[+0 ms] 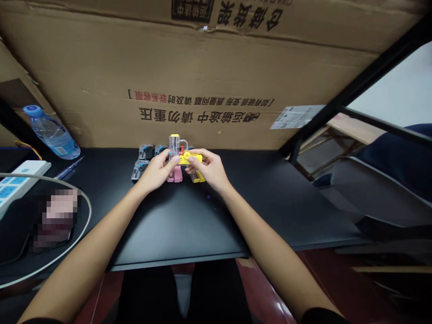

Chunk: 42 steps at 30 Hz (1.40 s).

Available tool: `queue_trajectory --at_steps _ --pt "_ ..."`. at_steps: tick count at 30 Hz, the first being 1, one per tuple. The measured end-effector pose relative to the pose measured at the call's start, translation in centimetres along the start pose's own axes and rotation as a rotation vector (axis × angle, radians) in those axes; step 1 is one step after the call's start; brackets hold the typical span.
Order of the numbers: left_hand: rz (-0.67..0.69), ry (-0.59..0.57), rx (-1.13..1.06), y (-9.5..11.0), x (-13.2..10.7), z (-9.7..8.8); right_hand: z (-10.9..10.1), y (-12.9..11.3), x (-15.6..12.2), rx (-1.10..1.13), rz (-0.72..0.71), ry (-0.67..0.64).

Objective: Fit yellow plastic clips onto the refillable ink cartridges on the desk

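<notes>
Both my hands meet over the far middle of a black table. My left hand pinches a clear plastic cartridge with a yellow cap, held upright. My right hand grips a yellow piece joined to it, with a small red part between them. Under my hands lie a pink cartridge and a yellow cartridge. Several dark cartridges with blue labels sit in a cluster just left of my left hand.
A big cardboard box stands along the table's far edge. At the left are a water bottle, a pen, a white power strip and a grey cable loop. A black metal frame rises at the right.
</notes>
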<state>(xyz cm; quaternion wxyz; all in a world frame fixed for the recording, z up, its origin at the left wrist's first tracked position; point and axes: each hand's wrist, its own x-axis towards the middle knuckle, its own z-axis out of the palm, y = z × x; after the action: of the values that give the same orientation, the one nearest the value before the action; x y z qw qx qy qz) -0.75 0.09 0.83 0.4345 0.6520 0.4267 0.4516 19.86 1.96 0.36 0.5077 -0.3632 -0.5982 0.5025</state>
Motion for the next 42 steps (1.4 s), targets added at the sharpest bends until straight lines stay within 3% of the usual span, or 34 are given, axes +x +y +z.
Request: queue_trajectory --at_steps 4,10,15,31,37,42 --pt "-0.001 0.004 0.088 0.3 -0.1 -0.1 -0.4 0.1 -0.1 -0.141 -0.123 0.0" --pt "0.037 -0.034 0.23 0.8 -0.1 -0.1 -1.4 -0.3 -0.3 -0.157 0.023 -0.174" --pt "-0.003 -0.099 0.102 0.7 -0.1 -0.1 -1.7 -1.1 -0.4 -0.057 0.113 -0.201" --pt "0.107 -0.07 0.257 0.9 0.0 -0.3 -0.7 -1.6 -0.8 -0.011 0.175 -0.114" --pt "0.127 -0.067 0.249 0.4 0.3 -0.2 -1.1 -0.6 -0.4 -0.067 0.171 -0.056" --pt "0.16 -0.03 0.32 0.4 0.3 -0.2 -0.8 0.0 -0.3 -0.086 0.046 0.003"
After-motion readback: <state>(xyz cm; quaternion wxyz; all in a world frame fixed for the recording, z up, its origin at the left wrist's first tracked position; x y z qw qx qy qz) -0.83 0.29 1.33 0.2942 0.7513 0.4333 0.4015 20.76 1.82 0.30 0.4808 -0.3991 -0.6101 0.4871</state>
